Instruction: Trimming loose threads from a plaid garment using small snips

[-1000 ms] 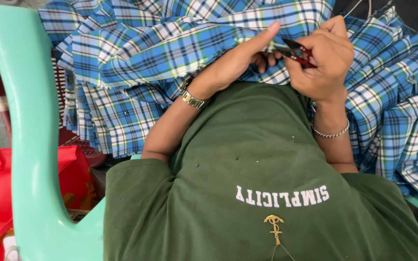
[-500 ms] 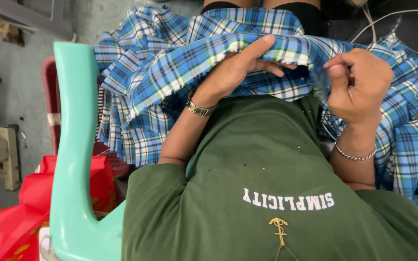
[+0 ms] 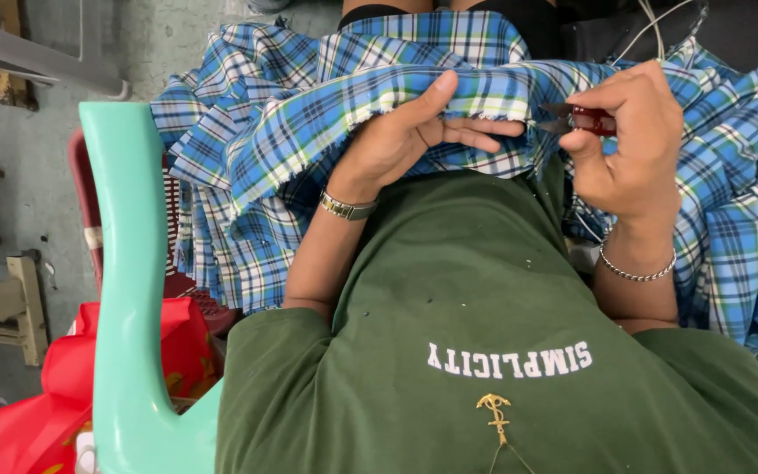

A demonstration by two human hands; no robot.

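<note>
left hand (image 3: 414, 140): head view; fingers curled over a folded, frayed edge of the blue plaid fabric (image 3: 309, 123), thumb on top, gripping it and holding the edge taut across the lap.
right hand (image 3: 629, 145): head view; clenched around small red-handled thread snips (image 3: 576, 118), thumb and forefinger pinching the handle.
thread snips: dark blade tips point left, toward the frayed edge, just beside the left hand's fingertips; whether the tips touch the cloth is hard to tell from this angle.
blue plaid fabric: draped over the lap and heaped on both sides, the held edge running between the two hands, with white fraying along the fold.
left wrist: gold-toned watch (image 3: 346, 208) just below the hand.
right wrist: silver chain bracelet (image 3: 635, 274).
torso: dark green shirt (image 3: 467, 290) with white lettering fills the lower middle, a small gold pendant (image 3: 495, 412) hanging against it.
left side: mint-green plastic chair arm (image 3: 125, 290) stands upright beside the person, a red bag (image 3: 28, 412) just beyond it on the grey floor.
</note>
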